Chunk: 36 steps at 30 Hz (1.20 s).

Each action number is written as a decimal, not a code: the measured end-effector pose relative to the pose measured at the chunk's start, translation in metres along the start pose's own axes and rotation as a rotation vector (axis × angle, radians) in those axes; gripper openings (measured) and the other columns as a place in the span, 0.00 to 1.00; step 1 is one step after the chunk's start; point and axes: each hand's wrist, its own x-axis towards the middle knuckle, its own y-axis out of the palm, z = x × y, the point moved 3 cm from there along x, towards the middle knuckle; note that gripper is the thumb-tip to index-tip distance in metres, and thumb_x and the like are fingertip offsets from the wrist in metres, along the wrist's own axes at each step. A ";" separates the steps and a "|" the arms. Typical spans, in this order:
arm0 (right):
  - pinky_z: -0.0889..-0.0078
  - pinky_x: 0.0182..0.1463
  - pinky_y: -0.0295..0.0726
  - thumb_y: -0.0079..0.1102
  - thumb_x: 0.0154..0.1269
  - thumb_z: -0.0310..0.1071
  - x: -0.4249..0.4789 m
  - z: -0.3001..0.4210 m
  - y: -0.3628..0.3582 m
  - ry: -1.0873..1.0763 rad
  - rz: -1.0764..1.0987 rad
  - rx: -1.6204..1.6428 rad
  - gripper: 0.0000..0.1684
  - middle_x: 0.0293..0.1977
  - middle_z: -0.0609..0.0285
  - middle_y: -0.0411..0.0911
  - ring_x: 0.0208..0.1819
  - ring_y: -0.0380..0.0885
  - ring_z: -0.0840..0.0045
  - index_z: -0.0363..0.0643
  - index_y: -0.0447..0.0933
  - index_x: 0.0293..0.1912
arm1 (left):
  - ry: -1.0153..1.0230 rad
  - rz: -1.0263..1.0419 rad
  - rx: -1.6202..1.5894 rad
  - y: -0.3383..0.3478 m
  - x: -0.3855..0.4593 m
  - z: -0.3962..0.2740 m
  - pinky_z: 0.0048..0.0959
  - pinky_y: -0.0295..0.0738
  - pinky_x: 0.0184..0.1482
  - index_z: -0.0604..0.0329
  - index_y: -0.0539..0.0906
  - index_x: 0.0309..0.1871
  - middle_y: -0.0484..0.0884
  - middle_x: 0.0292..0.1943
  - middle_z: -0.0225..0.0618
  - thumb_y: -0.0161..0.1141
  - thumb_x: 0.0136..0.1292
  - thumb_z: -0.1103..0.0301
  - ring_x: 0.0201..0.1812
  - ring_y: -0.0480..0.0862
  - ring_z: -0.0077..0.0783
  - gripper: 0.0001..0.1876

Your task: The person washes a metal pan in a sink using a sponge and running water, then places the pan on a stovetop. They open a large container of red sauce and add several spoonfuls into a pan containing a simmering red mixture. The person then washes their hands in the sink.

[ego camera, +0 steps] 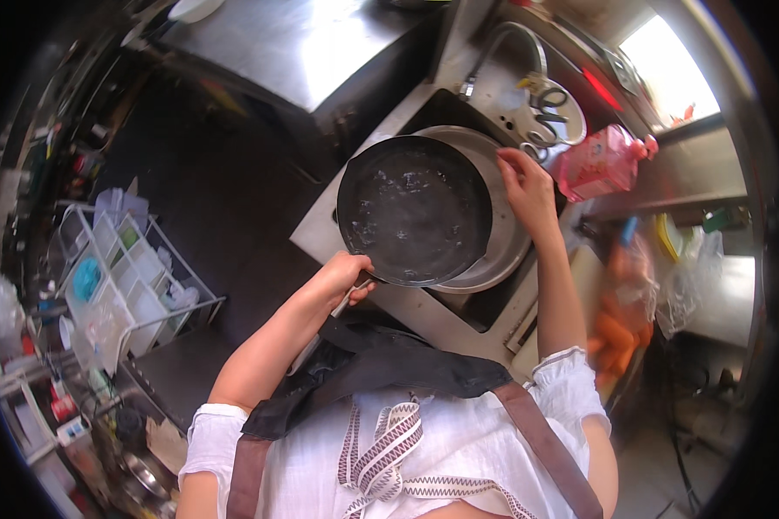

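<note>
My left hand (352, 276) is closed around the handle of a dark frying pan (415, 211). Clear liquid with bubbles or glints shows inside the pan. Beneath and to the right of it, a wide round metal basin (509, 240) sits in the sink area, partly covered by the pan. My right hand (526, 181) is raised over the basin's right side, thumb and fingertips close together; whether something small is between them cannot be told. Just beyond that hand are a pink plastic bottle (597, 165) and a white container (574, 110) with scissors (548, 113).
A faucet (470, 84) with a curved hose rises behind the basin. A stainless steel counter (266, 45) stands at the upper left. On the left is a white wire rack (136, 318) with plastic containers. Plastic bags (681, 285) and orange items (617, 331) lie at the right.
</note>
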 end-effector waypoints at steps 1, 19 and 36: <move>0.79 0.34 0.74 0.52 0.60 0.31 -0.009 0.001 0.003 0.018 -0.015 -0.020 0.10 0.29 0.59 0.77 0.30 0.76 0.81 0.39 0.75 0.41 | 0.028 -0.005 -0.015 -0.006 -0.010 0.004 0.24 0.54 0.09 0.70 0.71 0.25 0.71 0.17 0.40 0.44 0.54 0.71 0.07 0.61 0.22 0.10; 0.79 0.30 0.75 0.48 0.62 0.30 -0.055 0.222 0.272 0.136 0.504 0.228 0.11 0.26 0.57 0.78 0.25 0.77 0.80 0.34 0.72 0.42 | 0.197 -0.269 -0.318 -0.300 -0.150 0.045 0.24 0.54 0.07 0.69 0.71 0.19 0.70 0.12 0.39 0.46 0.51 0.72 0.07 0.64 0.23 0.10; 0.71 0.23 0.78 0.50 0.58 0.53 0.187 0.456 0.700 0.593 1.232 0.492 0.44 0.40 0.47 0.71 0.28 0.80 0.66 0.39 0.41 0.62 | 0.427 -0.519 -0.725 -0.670 -0.146 -0.123 0.26 0.57 0.14 0.70 0.72 0.26 0.73 0.18 0.42 0.45 0.53 0.69 0.10 0.64 0.25 0.10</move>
